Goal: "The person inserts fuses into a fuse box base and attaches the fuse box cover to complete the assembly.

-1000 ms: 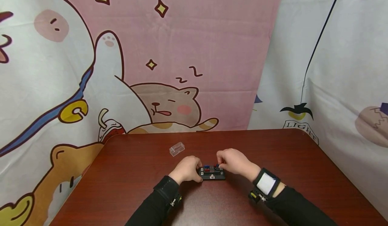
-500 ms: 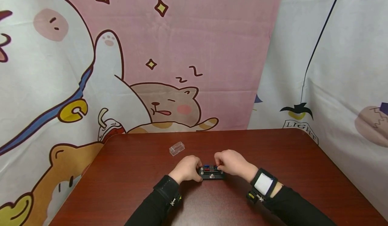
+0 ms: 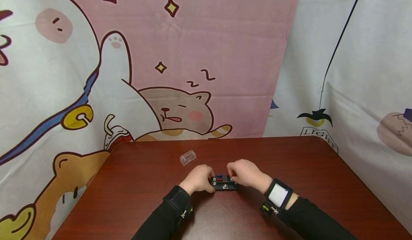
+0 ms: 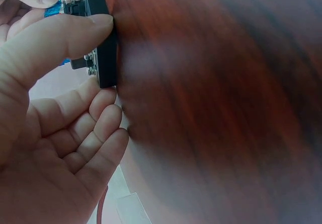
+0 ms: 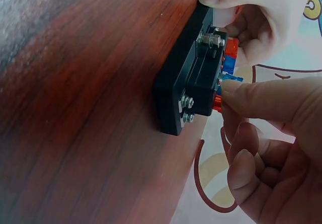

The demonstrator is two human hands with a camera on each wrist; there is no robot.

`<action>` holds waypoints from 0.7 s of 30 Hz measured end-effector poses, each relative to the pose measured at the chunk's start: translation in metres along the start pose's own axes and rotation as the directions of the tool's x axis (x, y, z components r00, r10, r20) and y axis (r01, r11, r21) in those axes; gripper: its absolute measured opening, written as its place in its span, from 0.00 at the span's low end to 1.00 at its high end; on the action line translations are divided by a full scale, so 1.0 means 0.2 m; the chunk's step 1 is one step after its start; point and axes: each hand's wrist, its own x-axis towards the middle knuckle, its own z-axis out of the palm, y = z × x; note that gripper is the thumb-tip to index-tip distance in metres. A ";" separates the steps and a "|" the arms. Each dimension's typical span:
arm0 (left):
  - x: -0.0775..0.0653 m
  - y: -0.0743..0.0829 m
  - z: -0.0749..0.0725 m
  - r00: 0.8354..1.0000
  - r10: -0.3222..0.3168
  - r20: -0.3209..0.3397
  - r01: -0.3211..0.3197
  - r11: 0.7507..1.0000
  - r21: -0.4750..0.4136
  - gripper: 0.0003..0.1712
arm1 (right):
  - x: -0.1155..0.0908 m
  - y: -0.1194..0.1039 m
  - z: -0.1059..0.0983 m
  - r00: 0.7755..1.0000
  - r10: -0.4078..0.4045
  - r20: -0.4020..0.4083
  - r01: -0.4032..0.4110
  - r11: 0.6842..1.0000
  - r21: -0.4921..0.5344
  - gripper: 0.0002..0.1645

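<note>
A black fuse block (image 3: 225, 187) with metal terminal screws lies on the table, with red fuses (image 5: 232, 47) and blue ones in its top. My left hand (image 3: 197, 179) grips the block's left end, thumb on the near side and fingers on the far side. Over the block's right part, my right hand (image 3: 247, 172) pinches a blue blade fuse (image 5: 232, 77) between thumb and forefinger. A red fuse (image 5: 217, 103) shows just beside those fingertips. Whether the pinched fuse is fully seated is hidden by the fingers.
A clear plastic cover (image 3: 188, 157) lies on the brown table (image 3: 145, 182) beyond my left hand. Behind the table's far edge hangs a cartoon-printed cloth (image 3: 244, 72).
My right hand has shifted slightly left along the fuse block, still pinching at its top. The left hand keeps its grip in the same place.
</note>
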 end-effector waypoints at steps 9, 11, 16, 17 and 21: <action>0.01 0.00 0.01 1.000 -0.005 0.007 0.005 1.000 0.010 0.22 | 0.00 -0.02 0.01 0.999 -0.021 -0.040 0.019 0.998 -0.052 0.19; 0.01 0.00 0.01 1.000 -0.004 0.004 0.004 1.000 0.009 0.22 | 0.00 -0.02 0.01 0.999 -0.021 -0.041 0.019 0.998 -0.062 0.19; 0.01 0.00 0.01 1.000 -0.002 -0.002 0.002 1.000 0.007 0.22 | 0.00 -0.03 0.02 0.999 -0.005 -0.043 0.002 0.998 -0.065 0.19; 0.01 -0.01 0.01 1.000 -0.001 -0.003 0.001 1.000 0.008 0.22 | 0.00 -0.03 0.03 0.999 0.000 -0.046 -0.003 0.998 -0.061 0.19; 0.01 -0.01 0.01 1.000 0.005 -0.004 -0.005 1.000 0.008 0.22 | 0.00 -0.03 0.03 0.998 0.016 -0.061 -0.019 0.999 -0.044 0.20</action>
